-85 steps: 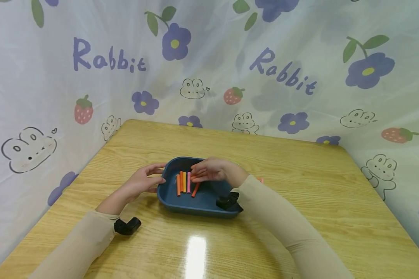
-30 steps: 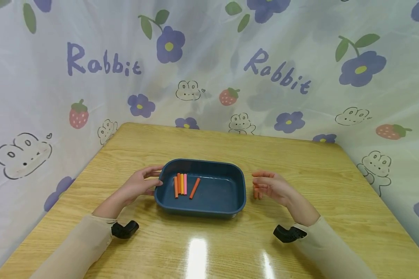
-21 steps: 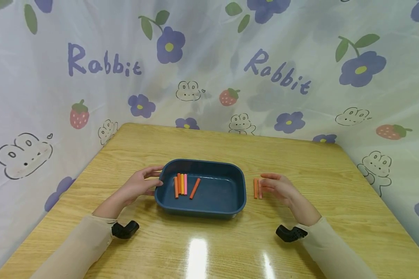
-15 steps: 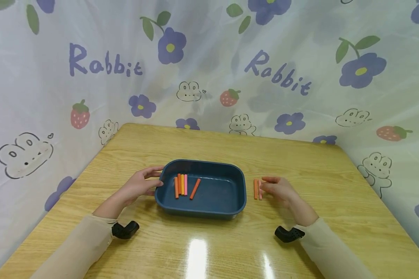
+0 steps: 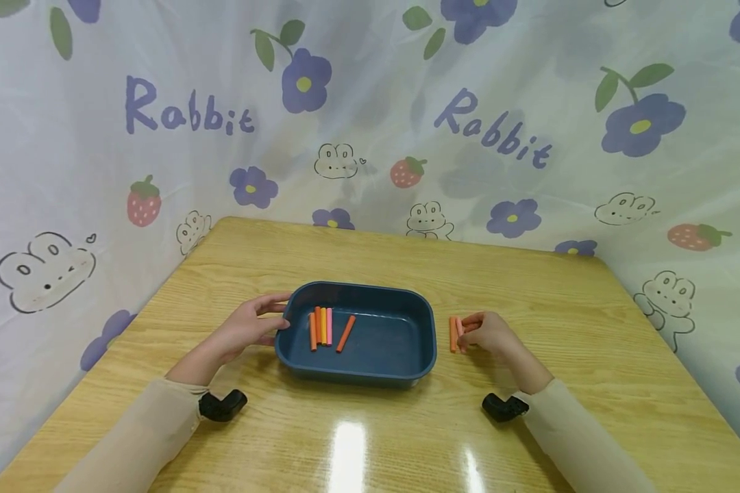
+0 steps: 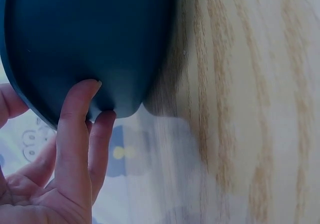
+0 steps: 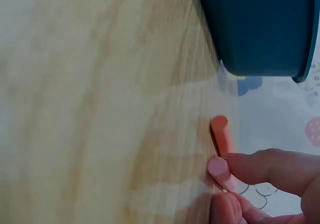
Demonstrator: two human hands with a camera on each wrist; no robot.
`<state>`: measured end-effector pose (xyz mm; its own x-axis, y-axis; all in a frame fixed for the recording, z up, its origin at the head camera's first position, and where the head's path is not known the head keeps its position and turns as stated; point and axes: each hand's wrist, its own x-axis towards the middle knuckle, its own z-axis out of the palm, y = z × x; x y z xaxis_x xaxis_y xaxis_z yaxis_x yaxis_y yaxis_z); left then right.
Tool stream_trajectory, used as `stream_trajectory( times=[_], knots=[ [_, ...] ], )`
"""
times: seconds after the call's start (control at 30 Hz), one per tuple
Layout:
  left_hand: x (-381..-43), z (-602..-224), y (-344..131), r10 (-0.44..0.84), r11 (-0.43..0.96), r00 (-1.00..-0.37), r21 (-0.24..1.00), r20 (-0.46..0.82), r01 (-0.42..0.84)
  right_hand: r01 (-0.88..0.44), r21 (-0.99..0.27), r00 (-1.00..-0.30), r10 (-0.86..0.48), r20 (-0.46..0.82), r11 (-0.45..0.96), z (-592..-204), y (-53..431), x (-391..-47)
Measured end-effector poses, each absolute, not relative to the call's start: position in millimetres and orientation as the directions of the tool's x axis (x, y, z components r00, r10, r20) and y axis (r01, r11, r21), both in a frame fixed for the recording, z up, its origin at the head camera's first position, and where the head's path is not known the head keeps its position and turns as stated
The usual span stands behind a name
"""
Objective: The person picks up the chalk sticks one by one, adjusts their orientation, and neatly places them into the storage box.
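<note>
My left hand [image 5: 243, 327] rests against the left end of a dark blue tray [image 5: 354, 376], fingers spread; in the left wrist view its fingertips [image 6: 92, 86] touch the outer wall. Inside the tray lie several chalk-like sticks: orange, yellow and pink side by side on the left, and one red-orange stick [image 5: 345, 334] slanted apart. Right of the tray, my right hand [image 5: 493, 335] pinches a pink chalk stick [image 7: 219, 168] between thumb and fingers, low at the table. An orange chalk stick [image 7: 222, 134] lies on the table just beside it, on the tray side.
A wooden table [image 5: 407, 438] carries everything. White cloth [image 5: 370, 89] printed with rabbits, flowers and strawberries hangs behind and along both sides. Black wrist cameras sit on both sleeves, one camera [image 5: 222, 405] left and another camera [image 5: 504, 407] right.
The right hand has gone from inside the tray to the two sticks on the right, and its fingers have closed on the pink one. The left hand has stayed at the tray's end.
</note>
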<state>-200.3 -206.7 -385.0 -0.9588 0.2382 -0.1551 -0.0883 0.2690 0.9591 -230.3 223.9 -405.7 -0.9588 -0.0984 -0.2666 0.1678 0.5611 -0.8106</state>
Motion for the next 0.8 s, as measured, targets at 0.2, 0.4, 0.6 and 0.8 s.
stream_trajectory(
  times=[0.2,0.4,0.6,0.8],
  knots=[
    [-200.4,-384.4,-207.0,0.233,0.275,-0.959,0.957,-0.16,-0.093,0.172,-0.784,-0.949,-0.114,-0.295,0.596,-403.0,227.3,-234.6],
    [-201.4,-384.2,-207.6,0.234,0.271,-0.959,0.958,-0.16,-0.094,0.24,-0.884,-0.916,-0.208,-0.343,0.401,-400.5,237.1,-240.7],
    [-202.1,-384.2,-207.8,0.236,0.269,-0.958,0.958,-0.162,-0.096,0.357,-0.922,-0.875,-0.291,-0.387,0.152,-406.2,252.7,-248.1],
    [-202.2,-382.7,-206.7,0.241,0.268,-0.957,0.959,-0.163,-0.096,0.395,-0.919,-0.857,-0.364,-0.364,-0.009,-404.3,252.9,-249.2]
  ],
)
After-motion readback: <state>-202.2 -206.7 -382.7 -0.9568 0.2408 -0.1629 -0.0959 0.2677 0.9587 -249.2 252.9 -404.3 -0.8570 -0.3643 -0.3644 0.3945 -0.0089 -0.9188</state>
